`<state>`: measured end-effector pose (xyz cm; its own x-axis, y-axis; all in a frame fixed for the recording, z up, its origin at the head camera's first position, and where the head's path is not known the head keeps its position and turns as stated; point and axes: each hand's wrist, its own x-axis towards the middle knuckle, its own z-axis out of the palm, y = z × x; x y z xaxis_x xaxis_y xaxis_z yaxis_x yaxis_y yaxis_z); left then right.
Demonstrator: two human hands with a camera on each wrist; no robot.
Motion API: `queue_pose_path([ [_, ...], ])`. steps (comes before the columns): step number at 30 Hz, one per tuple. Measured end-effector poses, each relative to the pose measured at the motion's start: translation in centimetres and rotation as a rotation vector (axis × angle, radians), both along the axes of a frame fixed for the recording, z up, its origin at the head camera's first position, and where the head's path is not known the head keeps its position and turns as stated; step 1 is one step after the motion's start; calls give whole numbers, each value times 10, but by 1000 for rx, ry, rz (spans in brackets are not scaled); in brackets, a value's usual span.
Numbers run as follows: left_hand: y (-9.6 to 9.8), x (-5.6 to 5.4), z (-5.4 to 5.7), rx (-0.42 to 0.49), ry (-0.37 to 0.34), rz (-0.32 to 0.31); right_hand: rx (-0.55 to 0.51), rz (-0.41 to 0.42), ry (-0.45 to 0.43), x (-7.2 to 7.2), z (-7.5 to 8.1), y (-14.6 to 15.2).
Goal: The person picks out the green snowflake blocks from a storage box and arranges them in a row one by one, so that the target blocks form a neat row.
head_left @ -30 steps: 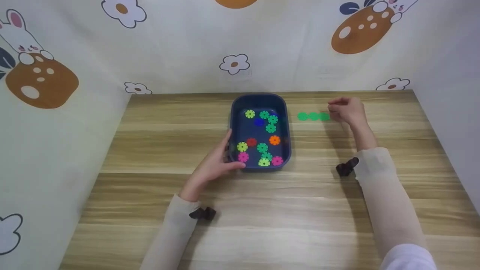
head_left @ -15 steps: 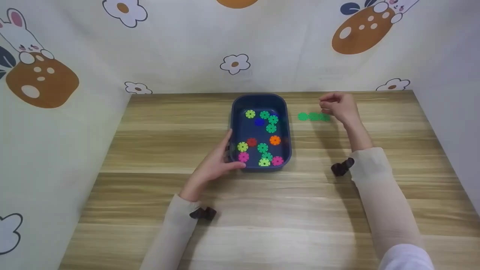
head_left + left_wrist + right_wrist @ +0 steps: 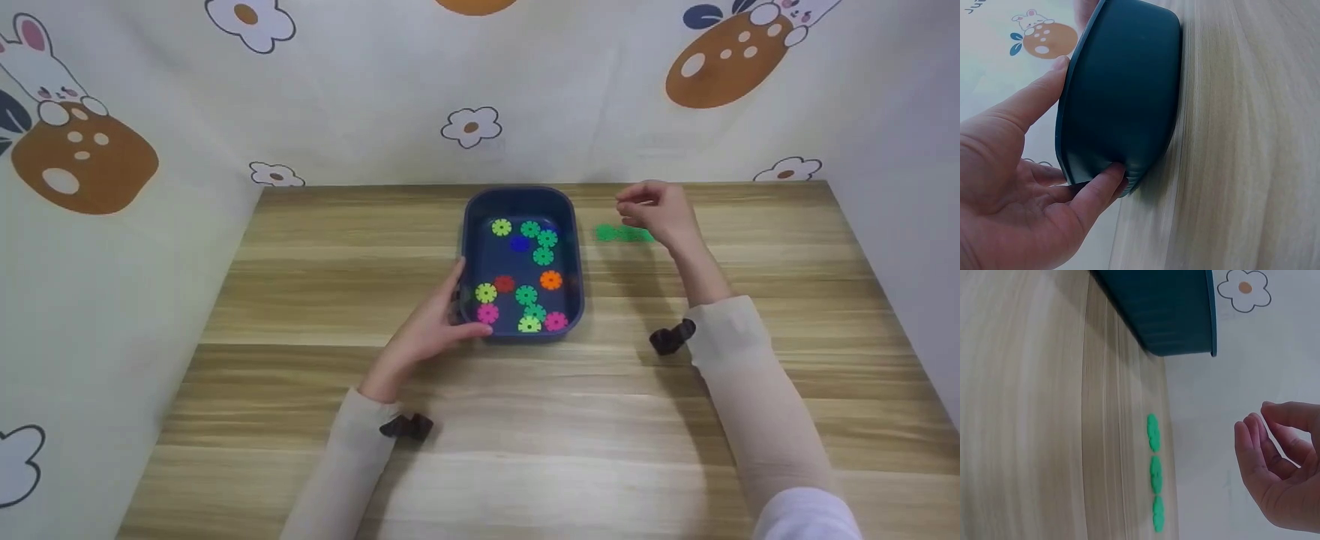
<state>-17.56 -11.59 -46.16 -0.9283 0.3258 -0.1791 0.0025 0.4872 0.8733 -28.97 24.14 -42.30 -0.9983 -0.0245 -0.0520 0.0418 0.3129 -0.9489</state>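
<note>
A dark blue rectangular plastic box (image 3: pixel 491 262) stands on the wooden table in the head view. My left hand (image 3: pixel 424 330) holds its near left corner, the thumb on the rim and the fingers along the outer side; the left wrist view shows this grip. Inside lie several notched plastic snowflake discs: yellow (image 3: pixel 486 292), pink (image 3: pixel 556 322), orange (image 3: pixel 551 280), red, green and blue. Right of the box, three green discs (image 3: pixel 606 232) lie in a row on the table. Above them hovers my right hand (image 3: pixel 664 217), fingers loosely bent, nothing visible between thumb and fingertips (image 3: pixel 1268 405).
The wooden table (image 3: pixel 360 262) meets a printed cloth backdrop (image 3: pixel 375 97) just behind the box. Cloth also rises at the left and right sides. A small black device (image 3: pixel 405 427) sits at the left wrist and another (image 3: pixel 671 337) at the right.
My right hand has moved left, from the right end of the green row to above it, towards the box. The left hand and the box have stayed in place.
</note>
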Motion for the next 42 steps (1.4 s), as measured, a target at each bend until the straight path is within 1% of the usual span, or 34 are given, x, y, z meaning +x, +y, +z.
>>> queue_pose_path([
  [5,-1,-1,1,4,14,-4,12,24,11,2,2,-11],
  [11,-1,-1,0,25,24,-12,77,60,48,6,5,-24],
  [17,-1,-3,-2,58,25,-23,72,107,73,12,10,-41],
  [23,-2,-3,-4,64,19,-26,87,143,62,19,13,-56],
  [30,-2,-3,-4,73,13,-23,104,181,44,23,10,-75],
  [36,-2,-3,-4,73,13,-25,100,234,48,28,5,-91],
  [42,-1,-2,-4,84,8,-24,109,282,29,30,1,-105],
])
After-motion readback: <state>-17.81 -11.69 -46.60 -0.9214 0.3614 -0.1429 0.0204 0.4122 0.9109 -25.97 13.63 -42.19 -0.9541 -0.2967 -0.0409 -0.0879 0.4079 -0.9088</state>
